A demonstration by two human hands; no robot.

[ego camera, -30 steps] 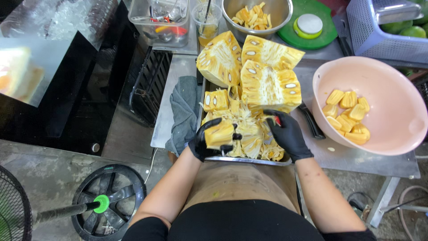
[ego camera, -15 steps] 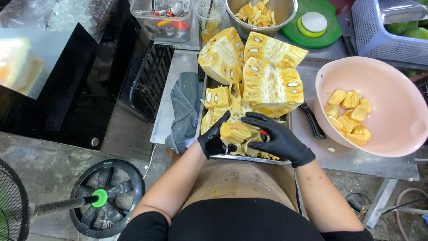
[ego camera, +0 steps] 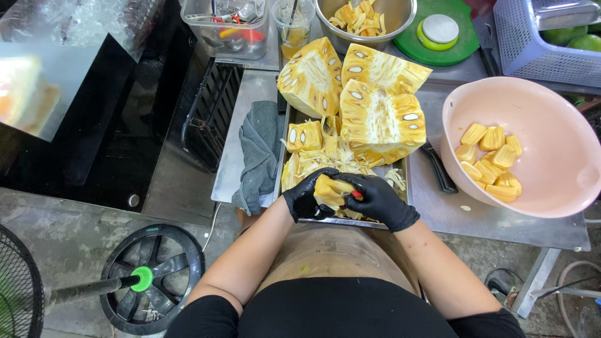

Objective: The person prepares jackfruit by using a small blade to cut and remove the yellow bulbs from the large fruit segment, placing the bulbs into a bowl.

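Gripping a yellow jackfruit piece [ego camera: 328,191] between both black-gloved hands, you hold it just above the near edge of the metal tray [ego camera: 341,221]. Your left hand [ego camera: 305,195] curls closed around its left side; your right hand [ego camera: 375,199] wraps the other side, fingers bent in, with a small red-tipped thing pinched against the fruit. The piece is fleshy and stringy, smooth on its bulbs.

Fibrous pale strands [ego camera: 332,159] fill the tray, and three big cut jackfruit chunks [ego camera: 375,112] with rough, seed-dotted faces crowd its far end. To your right a round pink bowl [ego camera: 551,119] holds cleaned yellow pods [ego camera: 491,159]. A steel bowl [ego camera: 388,19] at the far edge holds more yellow bits. A lavender plastic basket [ego camera: 519,50] contains green fruit.

A grey cloth [ego camera: 256,150] hangs over the steel tabletop [ego camera: 451,216] left of the tray; a dark knife handle [ego camera: 438,169] lies between tray and pink bowl. Bare steel shows only in that narrow strip.
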